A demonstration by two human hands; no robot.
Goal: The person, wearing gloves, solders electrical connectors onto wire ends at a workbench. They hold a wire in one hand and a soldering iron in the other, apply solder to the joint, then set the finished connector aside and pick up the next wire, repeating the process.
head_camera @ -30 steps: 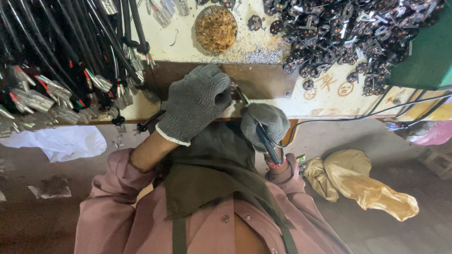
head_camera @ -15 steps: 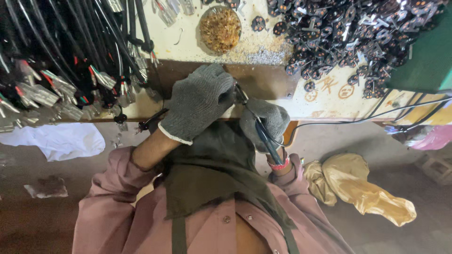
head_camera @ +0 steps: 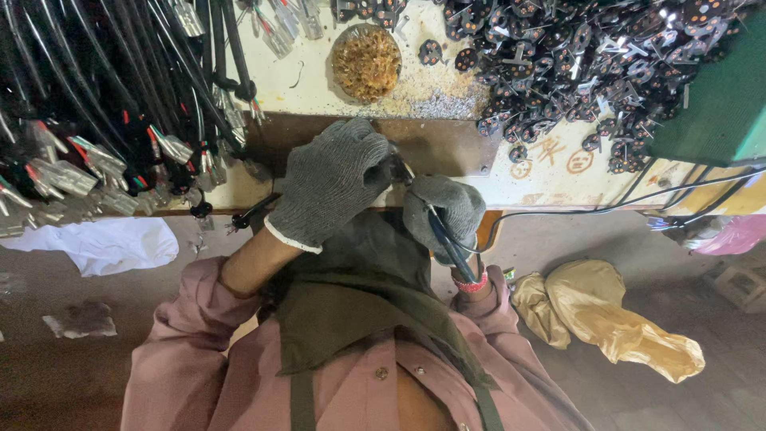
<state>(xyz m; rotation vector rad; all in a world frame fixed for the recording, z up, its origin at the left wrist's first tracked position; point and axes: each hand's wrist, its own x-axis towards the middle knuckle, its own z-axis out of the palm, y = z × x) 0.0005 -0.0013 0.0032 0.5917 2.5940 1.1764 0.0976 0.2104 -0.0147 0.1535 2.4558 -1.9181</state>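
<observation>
Over the last second the left hand [head_camera: 335, 179], in a grey knit glove, has barely shifted: it stays closed over a small part at the near edge of the workbench [head_camera: 447, 96], though the glove hides what it grips. The right hand [head_camera: 445, 211] keeps its fist shut on the soldering iron [head_camera: 443, 239], tip pressed toward that part. So the same joint still appears in hand. The brass cleaning pad [head_camera: 366, 61] sits near the far edge, with black connectors [head_camera: 574, 64] heaped toward the far right corner.

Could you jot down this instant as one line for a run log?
left hand: gloved, closed over small part at bench edge | right hand: gloved, grip on dark pen-like tool, tip between hands | cable bundle left | connector pile right
</observation>
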